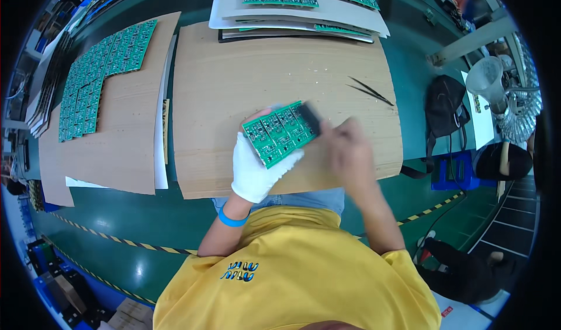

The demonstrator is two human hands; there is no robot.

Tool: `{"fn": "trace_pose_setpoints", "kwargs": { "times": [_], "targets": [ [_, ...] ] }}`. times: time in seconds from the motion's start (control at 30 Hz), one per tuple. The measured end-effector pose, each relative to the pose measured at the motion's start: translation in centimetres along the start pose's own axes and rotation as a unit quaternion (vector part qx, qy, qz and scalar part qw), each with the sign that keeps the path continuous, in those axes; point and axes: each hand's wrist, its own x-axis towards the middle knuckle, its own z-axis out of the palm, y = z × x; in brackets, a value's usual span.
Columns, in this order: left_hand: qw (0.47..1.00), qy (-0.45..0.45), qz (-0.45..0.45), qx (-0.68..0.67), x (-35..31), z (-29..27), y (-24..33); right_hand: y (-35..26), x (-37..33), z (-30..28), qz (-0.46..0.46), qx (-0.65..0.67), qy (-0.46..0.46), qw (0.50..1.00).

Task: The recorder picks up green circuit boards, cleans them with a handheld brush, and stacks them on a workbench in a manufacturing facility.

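My left hand [257, 165], in a white glove with a blue band at the wrist, holds a green circuit board panel [279, 134] tilted above the cardboard. Small dark components cover the panel's upper face. A black brush [310, 118] lies against the panel's right end, blurred by motion. Bare and also smeared, my right hand [349, 155] is closed on the brush's near end. Black tweezers [370, 90] rest on the cardboard sheet [234, 67] to the right, beside a few tiny bright specks.
On the left, several green board panels [108, 76] lie on another cardboard sheet [131, 131]. Stacked white trays [228, 9] with more boards stand at the back. To the right are a black bag [445, 105], a clear funnel-shaped hood [486, 79] and a blue crate [456, 172].
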Motion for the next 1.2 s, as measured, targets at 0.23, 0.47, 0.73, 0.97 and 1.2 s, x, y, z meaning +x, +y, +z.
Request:
{"fn": "trace_pose_setpoints", "kwargs": {
  "times": [0.23,0.47,0.73,0.97,1.2],
  "targets": [
    [0.999,0.007,0.011,-0.049,0.0,0.0,-0.1,2.0,-0.6,0.0,0.023,-0.014,0.03,0.999],
    [0.97,-0.036,-0.035,-0.239,0.0,-0.8,1.8,1.4,-0.8,-0.5,0.05,0.298,0.115,0.946],
    [0.948,-0.068,-0.076,-0.3,0.3,-1.6,-0.3,1.4,0.9,2.3,0.072,0.496,0.025,0.865],
    [0.946,-0.045,-0.127,-0.296,0.7,-0.9,0.8,1.9,3.2,3.4,0.236,0.627,0.046,0.741],
    [0.936,-0.064,-0.111,-0.327,1.1,-0.9,0.4,1.8,3.2,3.5,0.234,0.617,0.056,0.749]
  ]
}}
